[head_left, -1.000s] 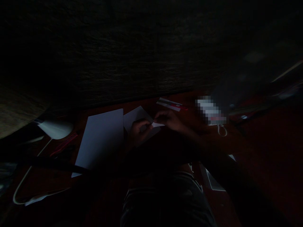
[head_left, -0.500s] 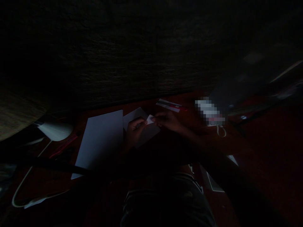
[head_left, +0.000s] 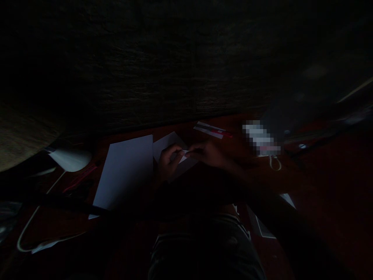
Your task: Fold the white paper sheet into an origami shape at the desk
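Observation:
Between both hands is a small piece of white paper [head_left: 182, 158], tilted so that its upper edge shows as a thin bright line. My left hand [head_left: 169, 161] pinches it from the left, thumb and fingers closed. From the right, my right hand [head_left: 207, 152] grips it with thumb and forefinger. Beneath the hands lies a sheet of paper [head_left: 164, 140], partly covered by them. A larger white sheet [head_left: 128, 163] rests to the left of my left hand. The scene is very dark, so finger detail is faint.
Behind my right hand, a red cutter-like tool [head_left: 223, 133] lies on a pale strip [head_left: 204, 127]. A blurred-out white object with a cord loop [head_left: 275, 163] sits at the right. At the left are a white lamp-like cone [head_left: 71, 159] and a cable [head_left: 27, 225]. A dark wall stands behind.
The small piece of paper has tipped from facing me to nearly edge-on, with my fingers turning along its upper edge. Both hands keep hold of it. The view has shifted slightly.

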The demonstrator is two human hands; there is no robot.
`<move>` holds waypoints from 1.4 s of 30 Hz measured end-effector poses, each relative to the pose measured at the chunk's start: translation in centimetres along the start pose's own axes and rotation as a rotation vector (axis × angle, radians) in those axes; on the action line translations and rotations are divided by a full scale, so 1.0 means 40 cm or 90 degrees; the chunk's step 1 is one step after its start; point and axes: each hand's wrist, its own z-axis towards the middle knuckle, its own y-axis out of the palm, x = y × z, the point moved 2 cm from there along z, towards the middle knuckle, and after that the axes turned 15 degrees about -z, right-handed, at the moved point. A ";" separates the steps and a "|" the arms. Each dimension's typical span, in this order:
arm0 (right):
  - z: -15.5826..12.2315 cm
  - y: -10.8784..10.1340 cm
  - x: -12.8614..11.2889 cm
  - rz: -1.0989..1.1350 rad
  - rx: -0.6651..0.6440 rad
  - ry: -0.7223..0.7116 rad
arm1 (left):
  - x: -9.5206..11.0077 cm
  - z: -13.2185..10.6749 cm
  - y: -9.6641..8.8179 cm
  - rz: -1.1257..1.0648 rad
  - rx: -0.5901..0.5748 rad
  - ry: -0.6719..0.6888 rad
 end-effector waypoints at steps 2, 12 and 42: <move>0.000 0.000 0.001 -0.003 0.001 -0.002 | -0.001 0.000 -0.002 0.001 -0.004 -0.003; 0.004 -0.008 0.000 0.010 0.074 0.061 | 0.014 -0.003 0.004 0.011 0.005 0.019; 0.013 0.012 0.005 0.224 -0.020 0.158 | -0.051 -0.006 0.012 -0.234 0.032 -0.266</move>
